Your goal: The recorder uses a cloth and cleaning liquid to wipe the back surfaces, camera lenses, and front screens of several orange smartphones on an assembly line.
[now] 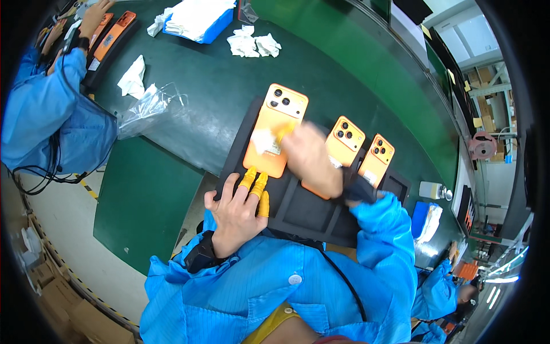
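Note:
An orange phone (268, 121) lies back up, its three lenses at the far end, on the left part of a black compartmented tray (306, 207). My left hand (236, 217), with yellow finger cots on several fingers, rests with fingers stretched out against the phone's near edge. Over the phone's middle is my right hand (312, 157), smeared by motion. Its fingertips, at least one in a yellow cot, pinch a blurred white wipe (262, 142) against the phone's back. Two more orange phones, a middle one (345, 148) partly behind my right hand and a right one (378, 160), lie in the tray.
Crumpled wipes (252, 43) and a blue box of white wipes (200, 23) lie on the green table (212, 86). A clear plastic bag (152, 112) is at the left. A clear bottle (433, 190) stands right. A co-worker's sleeve (40, 109) and hands are at the upper left.

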The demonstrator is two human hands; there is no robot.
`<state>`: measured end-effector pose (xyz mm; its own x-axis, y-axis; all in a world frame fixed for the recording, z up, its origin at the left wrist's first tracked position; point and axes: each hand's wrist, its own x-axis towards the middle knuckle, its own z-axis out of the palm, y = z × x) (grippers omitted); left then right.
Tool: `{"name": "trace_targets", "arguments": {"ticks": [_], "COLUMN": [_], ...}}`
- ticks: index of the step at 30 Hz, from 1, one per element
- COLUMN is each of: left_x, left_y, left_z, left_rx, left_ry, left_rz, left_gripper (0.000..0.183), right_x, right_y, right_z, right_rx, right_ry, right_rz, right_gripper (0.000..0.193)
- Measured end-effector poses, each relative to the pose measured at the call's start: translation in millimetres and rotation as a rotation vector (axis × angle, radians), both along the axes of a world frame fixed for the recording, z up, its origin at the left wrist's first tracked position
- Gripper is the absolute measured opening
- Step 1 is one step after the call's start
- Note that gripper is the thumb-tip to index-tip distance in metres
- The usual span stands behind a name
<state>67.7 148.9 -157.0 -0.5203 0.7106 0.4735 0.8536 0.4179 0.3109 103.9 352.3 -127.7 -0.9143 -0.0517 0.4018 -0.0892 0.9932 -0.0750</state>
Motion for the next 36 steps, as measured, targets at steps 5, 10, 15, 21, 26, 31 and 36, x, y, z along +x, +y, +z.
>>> {"name": "trace_targets", "arguments": {"ticks": [5,10,15,21,26,31,36], "left_x": [1.7,0.9,-1.0,1.1,3.1,2.3,1.7], "left_y": [-1.1,-0.6,-0.3,1.1,-0.7,0.6,0.5], "left_z": [-0.1,3.8,2.3,-0.7,-2.3,-2.7,-3.4], "left_rx": [-0.018,-0.029,-0.006,0.013,0.040,0.015,0.018], "left_ry": [0.004,-0.014,-0.002,0.005,0.038,-0.010,-0.009], "left_rz": [-0.001,-0.018,0.001,0.019,0.045,0.021,0.024], "left_gripper": [0.015,0.014,0.014,0.009,0.011,0.012,0.012], "right_x": [-37.1,-37.8,-35.2,19.7,-15.2,-65.5,-59.6], "right_y": [65.3,58.0,48.1,-30.9,-3.6,45.7,32.9], "right_z": [23.7,7.9,11.5,7.3,-6.4,10.5,10.8], "right_rx": [-0.411,-0.424,-0.319,-0.372,-0.199,-0.364,-0.315], "right_ry": [0.183,0.070,0.068,-0.138,-0.024,0.070,0.066], "right_rz": [-0.299,-0.242,-0.264,0.039,-0.143,-0.250,-0.229], "right_gripper": [0.015,0.019,0.013,0.012,0.014,0.030,0.028]}}
